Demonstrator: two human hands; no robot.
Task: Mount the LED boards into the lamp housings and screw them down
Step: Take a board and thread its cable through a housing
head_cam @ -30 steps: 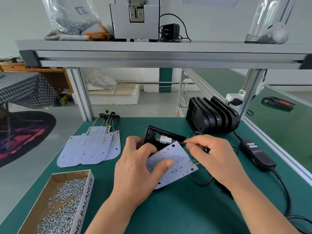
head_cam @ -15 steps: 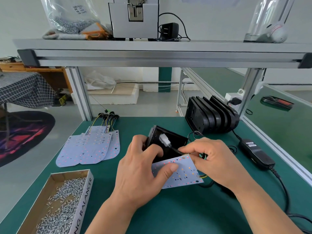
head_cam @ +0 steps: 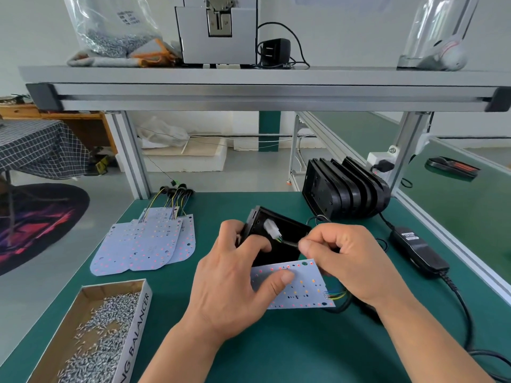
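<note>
My left hand (head_cam: 235, 283) grips a black lamp housing (head_cam: 287, 239), tilted up on edge over the green mat, and its thumb presses a white LED board (head_cam: 301, 286) against the housing's near edge. My right hand (head_cam: 348, 261) pinches the board's black cable just below a white connector (head_cam: 271, 228) that sits inside the housing. Coloured wires leave the board's right corner. The housing's lower part is hidden behind the board and my hands.
Several spare LED boards (head_cam: 146, 244) with wire tails lie fanned at the left. A cardboard box of screws (head_cam: 96, 335) sits front left. Several black housings (head_cam: 345, 189) are stacked upright at back right. A black power adapter (head_cam: 417, 250) and its cord run along the right.
The housing has tilted up more steeply and the LED board has dropped lower and closer to me. My right hand shifted along the cable toward the connector.
</note>
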